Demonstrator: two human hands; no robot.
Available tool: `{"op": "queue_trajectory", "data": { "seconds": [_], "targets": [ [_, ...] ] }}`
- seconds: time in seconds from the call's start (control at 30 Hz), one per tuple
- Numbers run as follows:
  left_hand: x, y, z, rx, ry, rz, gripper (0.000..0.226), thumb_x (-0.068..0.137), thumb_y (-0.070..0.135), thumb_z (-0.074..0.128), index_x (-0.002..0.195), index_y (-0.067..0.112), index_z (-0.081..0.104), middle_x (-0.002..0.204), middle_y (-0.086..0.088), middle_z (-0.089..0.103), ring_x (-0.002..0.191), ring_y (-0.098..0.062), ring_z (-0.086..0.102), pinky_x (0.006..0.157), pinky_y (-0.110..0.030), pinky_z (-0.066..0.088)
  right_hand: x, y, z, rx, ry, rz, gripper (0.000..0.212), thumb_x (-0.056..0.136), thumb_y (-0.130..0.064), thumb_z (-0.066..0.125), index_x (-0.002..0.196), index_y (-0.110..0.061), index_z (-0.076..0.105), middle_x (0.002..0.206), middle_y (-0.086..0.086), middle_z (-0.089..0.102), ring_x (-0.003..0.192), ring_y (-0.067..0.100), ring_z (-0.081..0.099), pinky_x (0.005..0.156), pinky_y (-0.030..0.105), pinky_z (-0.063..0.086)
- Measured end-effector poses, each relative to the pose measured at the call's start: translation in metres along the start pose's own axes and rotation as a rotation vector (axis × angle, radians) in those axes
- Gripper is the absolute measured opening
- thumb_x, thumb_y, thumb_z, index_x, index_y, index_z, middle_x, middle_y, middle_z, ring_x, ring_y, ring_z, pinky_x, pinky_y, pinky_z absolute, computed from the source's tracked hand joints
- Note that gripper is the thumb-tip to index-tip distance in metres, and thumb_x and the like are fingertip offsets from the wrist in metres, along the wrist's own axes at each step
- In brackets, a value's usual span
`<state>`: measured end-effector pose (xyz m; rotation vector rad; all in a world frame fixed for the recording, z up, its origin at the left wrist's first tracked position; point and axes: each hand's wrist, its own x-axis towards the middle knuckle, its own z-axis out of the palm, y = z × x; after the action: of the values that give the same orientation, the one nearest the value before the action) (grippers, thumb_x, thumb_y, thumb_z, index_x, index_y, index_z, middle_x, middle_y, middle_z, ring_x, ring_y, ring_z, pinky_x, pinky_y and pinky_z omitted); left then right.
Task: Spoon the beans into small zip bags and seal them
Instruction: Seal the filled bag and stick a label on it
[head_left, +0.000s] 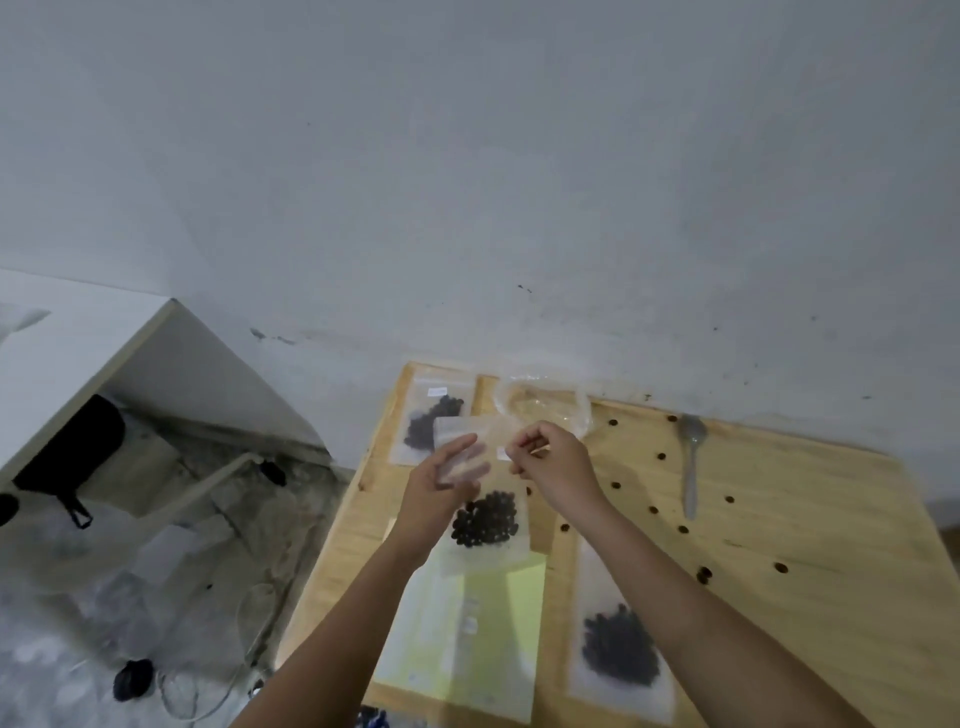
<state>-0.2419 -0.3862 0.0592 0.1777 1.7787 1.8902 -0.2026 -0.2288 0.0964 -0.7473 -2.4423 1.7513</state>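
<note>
Table (831, 519): pale wood, dark holes across top, against wall.
Wall (467, 182): grey-white, scuffed nr base.
Sheet (527, 613): yellow-green, flat on table nr front edge.
White unit (78, 353): L of table; black zip pouch (72, 457) beneath.
Floor (78, 623): grey; white cable (241, 623) & black round obj (133, 678) on it.

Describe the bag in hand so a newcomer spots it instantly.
Find the wooden table by the wall. Of three bean bags, it is the middle bag, held up between left hand and right hand; the far bag and near bag lie flat.
</note>
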Motion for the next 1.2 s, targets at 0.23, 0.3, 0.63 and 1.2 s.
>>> {"op": "queue_trajectory", "data": {
  "seconds": [0.23, 0.3, 0.63, 1.2],
  "targets": [
    [0.028, 0.015, -0.004, 0.040, -0.097, -0.011, 0.058, 0.082, -0.012, 0.059, 0.123, 0.028, 0.052, 0.124, 0.007, 0.058, 0.104, -0.012, 0.066, 0.082, -0.024, 0.054, 0.029, -0.015, 0.013, -0.015, 0.025, -0.005, 0.005, 0.085, -0.014, 0.065, 0.084, -0.012, 0.061, 0.076, -0.005, 0.059, 0.060, 0.011, 0.057, 0.048, 0.005, 0.041],
    [0.034, 0.017, -0.008, 0.047, -0.109, -0.014, 0.060, 0.082, -0.013, 0.058, 0.123, 0.031, 0.052, 0.125, 0.010, 0.056, 0.103, -0.011, 0.066, 0.083, -0.025, 0.053, 0.035, -0.017, 0.017, -0.007, 0.027, 0.000, 0.005, 0.085, -0.014, 0.066, 0.083, -0.013, 0.061, 0.075, -0.005, 0.059, 0.062, 0.011, 0.057, 0.049, 0.006, 0.041],
    [0.052, 0.024, -0.021, 0.018, -0.146, -0.049, 0.062, 0.083, -0.017, 0.054, 0.127, 0.027, 0.051, 0.126, 0.007, 0.054, 0.103, -0.017, 0.066, 0.095, -0.037, 0.050, 0.058, -0.019, 0.041, -0.076, 0.112, 0.022, 0.006, 0.082, -0.013, 0.068, 0.082, -0.007, 0.065, 0.071, -0.006, 0.059, 0.064, 0.002, 0.053, 0.052, 0.003, 0.040],
    [0.101, 0.022, -0.068, 0.116, 0.099, 0.002, 0.067, 0.086, -0.006, 0.058, 0.140, 0.027, 0.036, 0.128, -0.005, 0.051, 0.098, -0.020, 0.059, 0.083, -0.031, 0.056, 0.075, 0.004, 0.072, 0.095, 0.054, 0.262, 0.032, 0.075, -0.016, 0.076, 0.089, -0.018, 0.047, 0.091, 0.000, 0.055, 0.080, 0.012, 0.054, 0.074, 0.034, 0.051]
  ]
}}
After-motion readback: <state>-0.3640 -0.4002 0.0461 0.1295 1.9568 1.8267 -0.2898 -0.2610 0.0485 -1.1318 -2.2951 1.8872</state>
